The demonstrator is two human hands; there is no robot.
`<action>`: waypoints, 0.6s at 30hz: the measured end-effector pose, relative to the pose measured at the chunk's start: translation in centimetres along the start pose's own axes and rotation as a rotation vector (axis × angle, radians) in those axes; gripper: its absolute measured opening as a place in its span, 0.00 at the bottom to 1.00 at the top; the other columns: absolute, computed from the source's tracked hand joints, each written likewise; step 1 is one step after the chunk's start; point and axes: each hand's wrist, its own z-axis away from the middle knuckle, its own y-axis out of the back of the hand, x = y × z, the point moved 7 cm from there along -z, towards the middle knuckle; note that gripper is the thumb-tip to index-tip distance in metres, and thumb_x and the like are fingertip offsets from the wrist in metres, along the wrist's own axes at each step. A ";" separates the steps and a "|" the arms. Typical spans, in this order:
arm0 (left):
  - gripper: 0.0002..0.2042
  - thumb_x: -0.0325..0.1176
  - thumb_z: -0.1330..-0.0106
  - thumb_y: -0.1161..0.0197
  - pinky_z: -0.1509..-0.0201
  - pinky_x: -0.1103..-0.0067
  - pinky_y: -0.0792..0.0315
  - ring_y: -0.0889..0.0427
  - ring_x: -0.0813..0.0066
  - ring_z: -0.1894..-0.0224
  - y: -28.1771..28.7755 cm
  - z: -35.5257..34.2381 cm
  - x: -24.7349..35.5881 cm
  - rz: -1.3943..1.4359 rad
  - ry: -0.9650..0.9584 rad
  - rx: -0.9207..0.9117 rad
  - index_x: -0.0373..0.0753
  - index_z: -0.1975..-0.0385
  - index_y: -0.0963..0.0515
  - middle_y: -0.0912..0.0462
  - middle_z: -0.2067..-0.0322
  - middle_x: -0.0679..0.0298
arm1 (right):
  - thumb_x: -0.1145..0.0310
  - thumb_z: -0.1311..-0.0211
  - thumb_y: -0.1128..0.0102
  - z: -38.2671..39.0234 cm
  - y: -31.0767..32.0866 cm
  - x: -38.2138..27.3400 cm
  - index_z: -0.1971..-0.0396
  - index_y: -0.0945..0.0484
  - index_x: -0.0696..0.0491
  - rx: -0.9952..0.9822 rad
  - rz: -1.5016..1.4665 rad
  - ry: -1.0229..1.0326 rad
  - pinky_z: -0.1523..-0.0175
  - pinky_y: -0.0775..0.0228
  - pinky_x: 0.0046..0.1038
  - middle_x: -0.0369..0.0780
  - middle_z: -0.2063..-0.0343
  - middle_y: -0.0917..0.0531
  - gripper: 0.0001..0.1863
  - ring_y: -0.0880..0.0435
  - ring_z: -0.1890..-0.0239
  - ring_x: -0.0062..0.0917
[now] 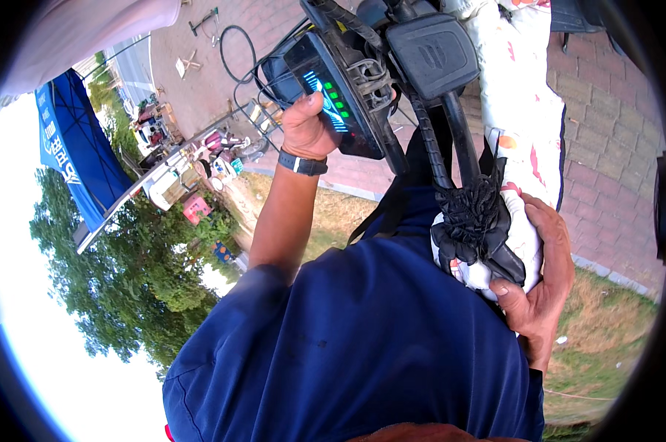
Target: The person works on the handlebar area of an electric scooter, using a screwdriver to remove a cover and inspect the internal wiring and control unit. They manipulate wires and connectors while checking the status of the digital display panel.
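My left hand [308, 129], wearing a dark wristband, grips the near side of a black display unit [362, 118] with lit blue and green bars, thumb over its face and fingers mostly hidden. Handlebar parts, a cable-wrapped tube and a black mirror housing [428, 55] adjoin it. My right hand [539, 280] curls round a white padded cover [526, 239] at the handlebar end, where a bunched black piece [469, 225] lies over the grip. The white printed padding [524, 140] extends up along the vehicle's right side.
Beyond the handlebar are paving [598, 147], a black hose [237, 37], small stools [187, 65] and cluttered objects [219, 158]. A blue canopy [82, 155], trees [104, 272] and a road stand at the left. Grass [594, 339] borders the paving at lower right.
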 end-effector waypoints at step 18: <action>0.34 0.40 0.35 0.32 0.31 0.53 0.30 0.24 0.46 0.36 -0.6 0.0 -0.1 0.085 0.010 -0.008 0.31 0.32 0.33 0.23 0.38 0.48 | 0.36 0.45 0.30 -0.3 0.1 -0.4 0.43 0.27 0.67 -0.008 -0.019 0.008 0.34 0.34 0.44 0.58 0.44 0.20 0.48 0.21 0.42 0.49</action>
